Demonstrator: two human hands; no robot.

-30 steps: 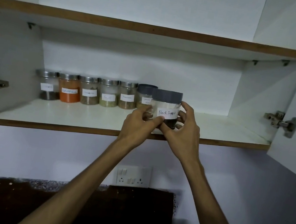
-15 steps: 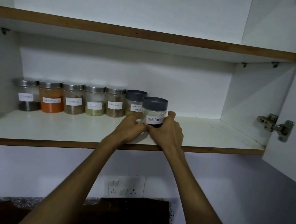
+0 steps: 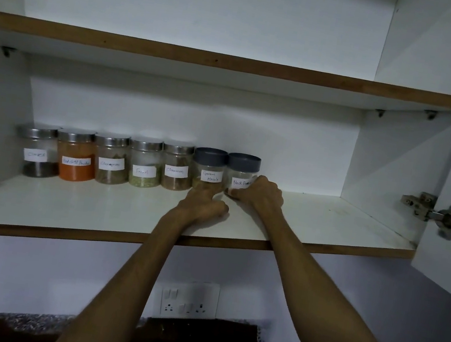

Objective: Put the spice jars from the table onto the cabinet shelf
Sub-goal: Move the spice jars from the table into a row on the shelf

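The Black Pepper jar (image 3: 240, 173), clear with a dark grey lid, stands on the lower cabinet shelf (image 3: 328, 225) at the right end of a row of several labelled spice jars. It sits right beside the Garam Masala jar (image 3: 209, 165). My right hand (image 3: 260, 194) grips the pepper jar's lower right side and hides part of its label. My left hand (image 3: 204, 201) rests on the shelf in front of the two grey-lidded jars. Its fingertips touch the jars' bases and its thumb is off them.
Left of these stand steel-lidded jars, among them an orange powder jar (image 3: 77, 159) and a Cloves jar (image 3: 37, 151). The upper shelf (image 3: 235, 64) hangs above. An open door with a hinge (image 3: 433, 215) is at the right. A wall socket (image 3: 189, 301) lies below.
The Black Pepper jar has moved from the shelf's front to the back row beside the Garam Masala jar. My left hand has slipped down off its side. The view has tilted upward.
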